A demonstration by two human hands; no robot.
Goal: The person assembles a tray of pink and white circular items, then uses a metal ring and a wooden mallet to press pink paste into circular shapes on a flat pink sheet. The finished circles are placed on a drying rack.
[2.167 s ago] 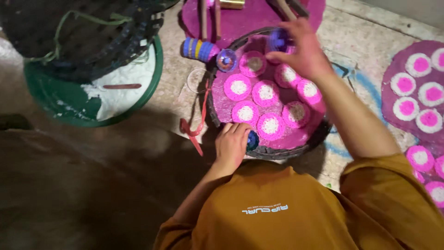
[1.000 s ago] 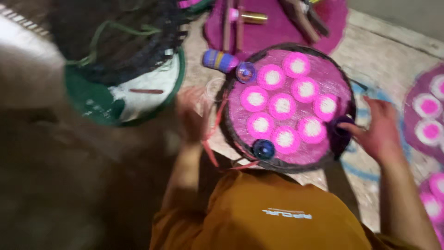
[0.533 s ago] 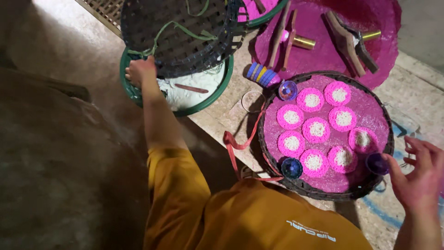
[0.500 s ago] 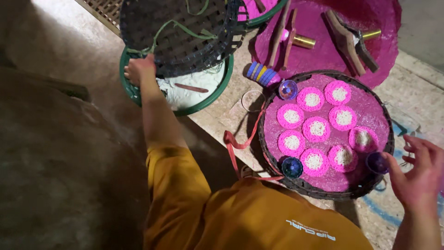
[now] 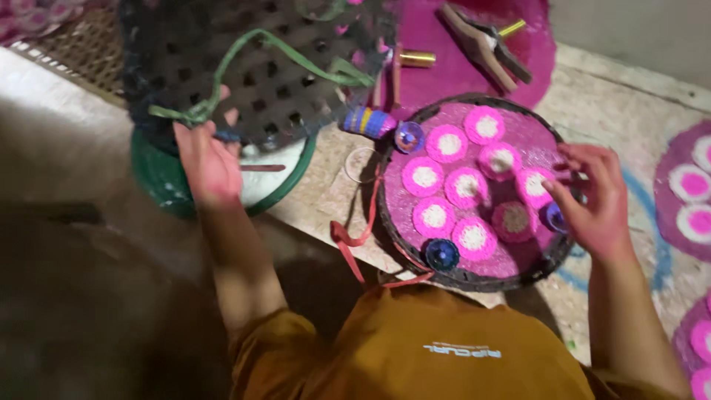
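On the floor at left, a stack of dark lattice trays [image 5: 252,67] over a green basin [image 5: 159,181] of white powder, gripped at the near edge by the left hand [image 5: 207,159], fingers closed on the rim and green cord. Beside it, the round dark tray [image 5: 474,278], coated pink, carrying eight pink discs with white centres [image 5: 433,217] and small blue caps [image 5: 442,254], right hand [image 5: 592,196] curled at its far rim, grasp unclear. Judged mid-changeover between trays; steady, level handling called for.
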